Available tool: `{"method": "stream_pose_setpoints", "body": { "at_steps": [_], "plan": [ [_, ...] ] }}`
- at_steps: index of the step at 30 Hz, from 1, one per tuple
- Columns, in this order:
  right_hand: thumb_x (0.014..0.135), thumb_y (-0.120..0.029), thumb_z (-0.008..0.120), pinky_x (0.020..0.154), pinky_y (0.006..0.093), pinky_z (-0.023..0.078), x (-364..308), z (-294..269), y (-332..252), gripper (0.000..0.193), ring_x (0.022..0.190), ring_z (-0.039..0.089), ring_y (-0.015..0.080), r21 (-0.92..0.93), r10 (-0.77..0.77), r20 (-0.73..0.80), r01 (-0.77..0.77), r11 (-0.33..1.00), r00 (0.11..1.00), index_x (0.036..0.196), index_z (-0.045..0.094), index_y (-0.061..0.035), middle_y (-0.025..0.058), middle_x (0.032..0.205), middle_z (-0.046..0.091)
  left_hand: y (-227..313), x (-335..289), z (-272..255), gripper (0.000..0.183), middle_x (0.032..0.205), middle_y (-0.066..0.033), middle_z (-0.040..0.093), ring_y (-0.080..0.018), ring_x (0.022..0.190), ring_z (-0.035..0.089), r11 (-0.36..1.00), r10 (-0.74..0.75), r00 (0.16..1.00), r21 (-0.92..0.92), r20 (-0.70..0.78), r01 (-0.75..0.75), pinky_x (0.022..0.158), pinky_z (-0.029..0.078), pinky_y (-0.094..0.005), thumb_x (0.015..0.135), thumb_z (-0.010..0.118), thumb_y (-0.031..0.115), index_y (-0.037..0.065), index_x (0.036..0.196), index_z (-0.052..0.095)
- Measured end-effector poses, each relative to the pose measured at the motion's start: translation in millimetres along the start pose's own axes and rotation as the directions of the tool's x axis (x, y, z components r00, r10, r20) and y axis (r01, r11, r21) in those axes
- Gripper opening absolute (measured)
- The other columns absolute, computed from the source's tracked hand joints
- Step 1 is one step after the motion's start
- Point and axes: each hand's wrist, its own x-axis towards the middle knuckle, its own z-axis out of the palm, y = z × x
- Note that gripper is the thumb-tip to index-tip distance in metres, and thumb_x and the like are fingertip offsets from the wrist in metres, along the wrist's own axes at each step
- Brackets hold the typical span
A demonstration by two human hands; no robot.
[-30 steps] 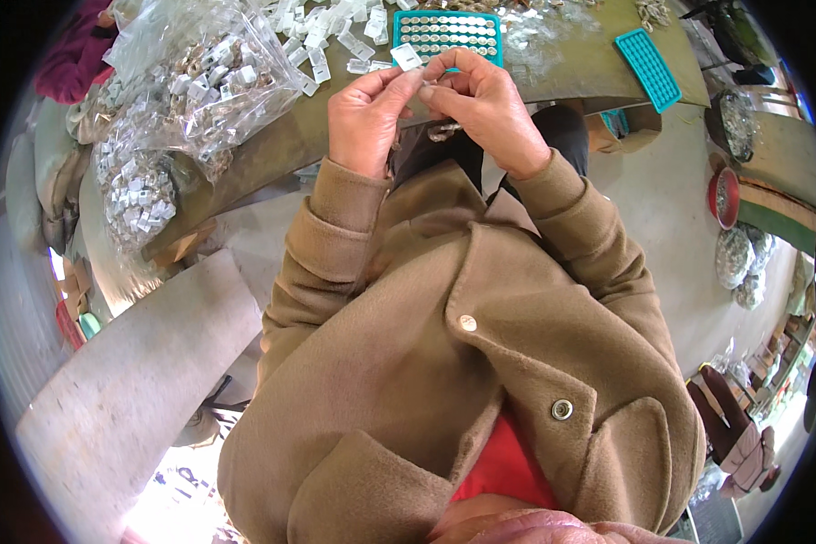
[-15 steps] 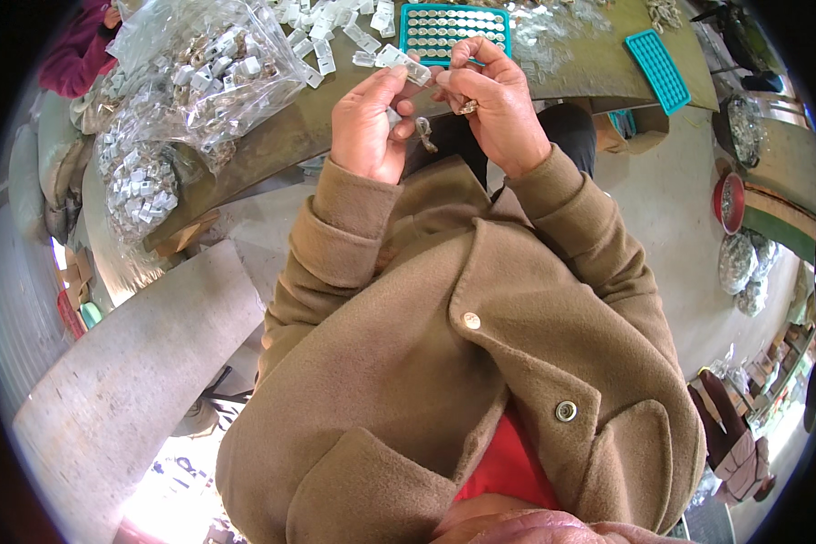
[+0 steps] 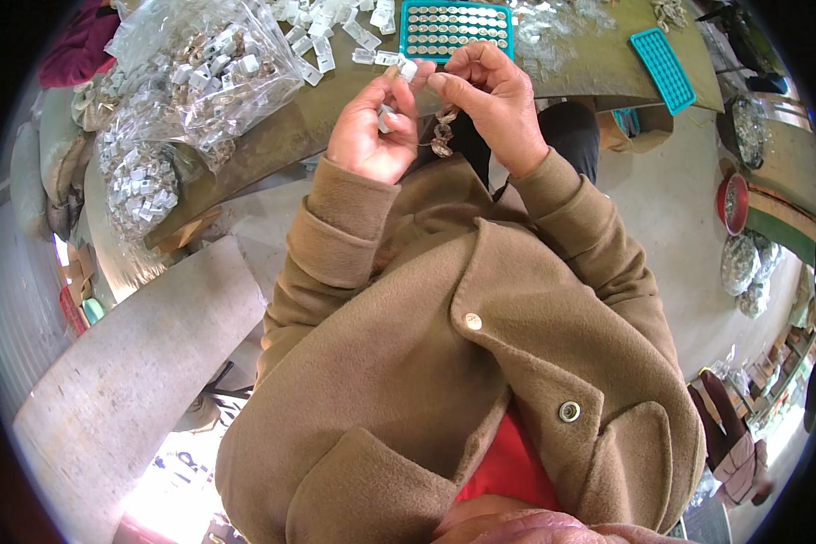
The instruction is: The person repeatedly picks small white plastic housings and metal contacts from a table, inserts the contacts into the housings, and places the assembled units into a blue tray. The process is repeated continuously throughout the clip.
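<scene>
My left hand (image 3: pixel 372 136) is closed, pinching a small white plastic case (image 3: pixel 407 70) between thumb and fingers. A second whitish piece (image 3: pixel 385 119) sits in the curl of its other fingers. Close beside it, my right hand (image 3: pixel 506 109) is closed, thumb and forefinger pressed together near the case. From under the right fingers dangles a short strand of brownish, shiny links (image 3: pixel 442 136); its upper end is hidden. Just beyond the hands, a teal tray (image 3: pixel 403 36) on the table carries rows of small round silvery pieces.
Loose white plastic cases (image 3: pixel 325 54) lie beyond my left hand. A large clear bag (image 3: pixel 245 100) of similar pieces fills the table's left side. Another teal tray (image 3: pixel 662 71) rests at the right edge, above a cardboard box (image 3: pixel 655 129). A person's purple sleeve (image 3: pixel 77 45) shows far left.
The white case in my left hand has turned from lengthwise to more end-on and shifted slightly left. The brownish strand has swung right and now hangs together below my right fingers.
</scene>
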Motion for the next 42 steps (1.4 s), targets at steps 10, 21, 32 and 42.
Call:
{"method": "stream_pose_setpoints", "body": {
  "at_steps": [10,21,32,42],
  "plan": [
    [0.087,-0.012,0.067,0.064,0.0276,0.051,-7.5,-38.7,4.8,0.011,0.067,0.062,0.0142,-0.545,-0.125,-0.18,0.007,0.839,0.976,0.095,0.069,-0.004,0.0097,0.081,0.068,2.8,-0.9,-19.3,0.027,0.11,-0.0079,0.068,-0.0117,0.097,0.067,0.831,0.282,0.946,0.534,-0.16,-0.157,0.066,0.054,-0.0174,0.096,0.06,0.017,0.005,0.12,0.061],
    [0.085,-0.016,0.066,0.066,0.0406,0.051,21.0,-54.1,8.1,0.008,0.076,0.063,0.0327,-0.862,-0.374,-0.019,0.175,0.476,0.927,0.091,0.067,-0.0102,0.0098,0.085,0.063,-42.5,17.4,-13.3,0.02,0.106,-0.0063,0.07,-0.0095,0.09,0.066,0.635,0.173,0.985,0.764,-0.002,-0.11,0.069,0.053,-0.0198,0.093,0.059,0.008,0.006,0.112,0.064],
    [0.084,-0.011,0.064,0.067,0.0409,0.051,28.8,-59.6,7.7,0.011,0.078,0.063,0.0334,-0.808,-0.347,0.046,0.239,0.538,0.937,0.094,0.069,-0.0102,0.0106,0.083,0.062,-33.2,23.2,0.9,0.02,0.107,-0.0067,0.07,-0.01,0.095,0.068,0.686,0.158,0.985,0.725,-0.074,-0.056,0.073,0.056,-0.0187,0.095,0.062,0.014,0.006,0.113,0.062],
    [0.084,-0.011,0.063,0.069,0.0426,0.052,39.1,-68.4,7.2,0.012,0.08,0.063,0.0349,-0.828,-0.296,0.277,0.383,0.409,0.914,0.094,0.068,-0.006,0.0129,0.084,0.062,-23.4,29.6,2.8,0.026,0.106,-0.0123,0.07,-0.0158,0.093,0.069,0.713,0.187,0.982,0.692,-0.035,-0.112,0.074,0.058,-0.023,0.093,0.062,0.007,-0.003,0.117,0.061]
  ]
}}
